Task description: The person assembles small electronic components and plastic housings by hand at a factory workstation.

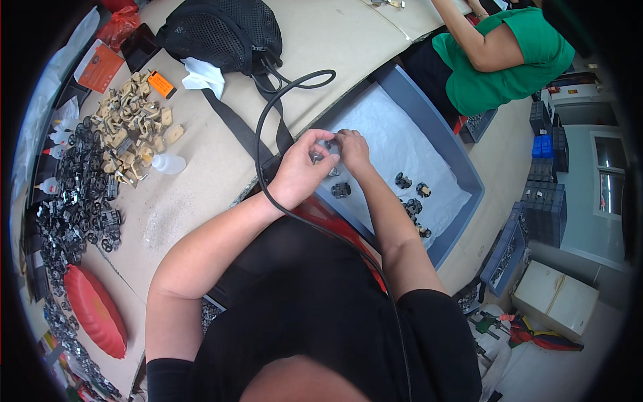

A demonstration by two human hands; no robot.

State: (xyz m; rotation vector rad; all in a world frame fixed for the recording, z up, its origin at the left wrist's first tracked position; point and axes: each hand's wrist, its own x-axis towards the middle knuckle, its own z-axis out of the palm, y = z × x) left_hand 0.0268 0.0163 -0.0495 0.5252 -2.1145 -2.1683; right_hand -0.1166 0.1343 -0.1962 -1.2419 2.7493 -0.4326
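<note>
My left hand (307, 167) is closed with its fingers curled, and small dark parts show between its thumb and fingers. Right against its fingertips, my right hand (353, 149) pinches a small dark piece, mostly hidden by the fingers. Both hands are over the near left side of a grey-blue bin (442, 134) lined with a white sheet (395, 127). Below them on the sheet lies a small black wheeled chassis (341, 190), like a toy car's. Several more wheeled chassis (412, 208) lie to the right of my right forearm, some with tan tops.
On the table at left are piled tan parts (134, 127), black wheeled chassis (84, 181), a white bottle (168, 163) and a red tray (96, 311). A black mesh bag (221, 33) lies behind. A black cable (260, 157) crosses my left wrist. Across the bin sits a person in green (509, 67).
</note>
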